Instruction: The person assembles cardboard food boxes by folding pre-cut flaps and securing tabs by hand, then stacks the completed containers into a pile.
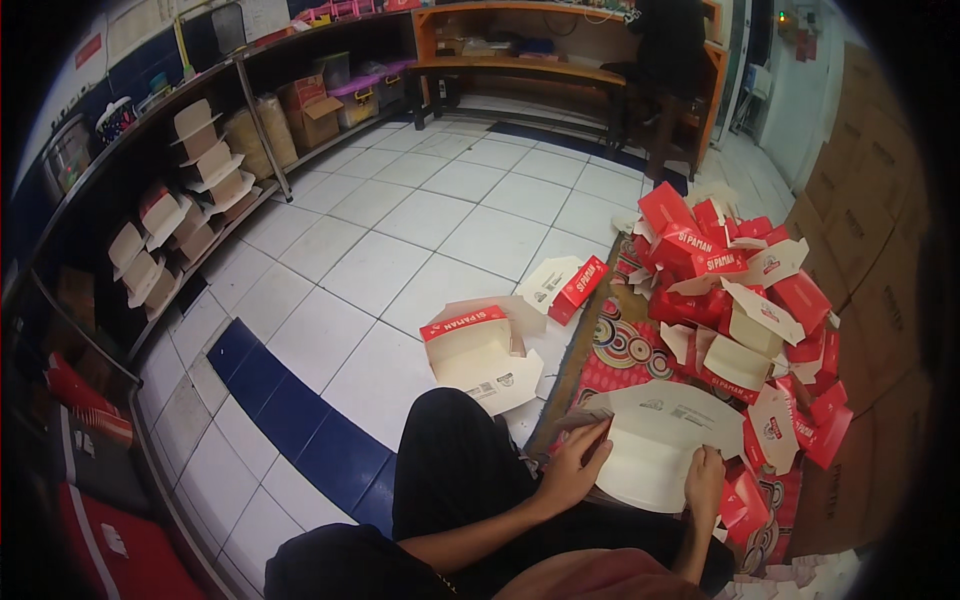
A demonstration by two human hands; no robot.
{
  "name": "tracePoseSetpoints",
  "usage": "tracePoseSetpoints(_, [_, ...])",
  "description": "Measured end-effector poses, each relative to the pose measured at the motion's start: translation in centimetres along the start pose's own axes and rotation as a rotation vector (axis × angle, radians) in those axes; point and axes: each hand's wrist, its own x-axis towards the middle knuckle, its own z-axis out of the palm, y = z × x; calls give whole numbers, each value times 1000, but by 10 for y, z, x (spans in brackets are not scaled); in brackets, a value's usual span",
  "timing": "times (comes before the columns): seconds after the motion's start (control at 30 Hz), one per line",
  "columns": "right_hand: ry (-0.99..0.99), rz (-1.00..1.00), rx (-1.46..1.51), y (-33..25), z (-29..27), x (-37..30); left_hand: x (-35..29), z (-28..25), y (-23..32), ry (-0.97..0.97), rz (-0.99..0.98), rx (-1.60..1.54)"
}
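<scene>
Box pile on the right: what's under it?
The pile of red and white boxes lies on a patterned red mat, whose left part shows bare. The mat's remainder and the floor beneath are covered.

Shop storeroom, shelves [150,190] of boxes, tiled floor [420,220]

Both hands low — left hand [572,462], right hand [704,482] — fingers curled
</scene>
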Motion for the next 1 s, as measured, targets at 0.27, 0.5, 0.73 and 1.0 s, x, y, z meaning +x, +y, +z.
tracePoseSetpoints(0.27, [442, -88, 72, 20, 3, -16, 152, -168, -22, -17, 138, 1368])
tracePoseSetpoints(0.5, [347, 90, 197, -11, -32, -67, 250, -252, -88, -183, -143, 1267])
tracePoseSetpoints(0.73, [346, 19, -58, -41, -108, -86, 301, -157, 25, -58, 85, 272])
tracePoseSetpoints(1.0, [57, -260, 251, -175, -136, -50, 247, -154, 41, -481, 186, 474])
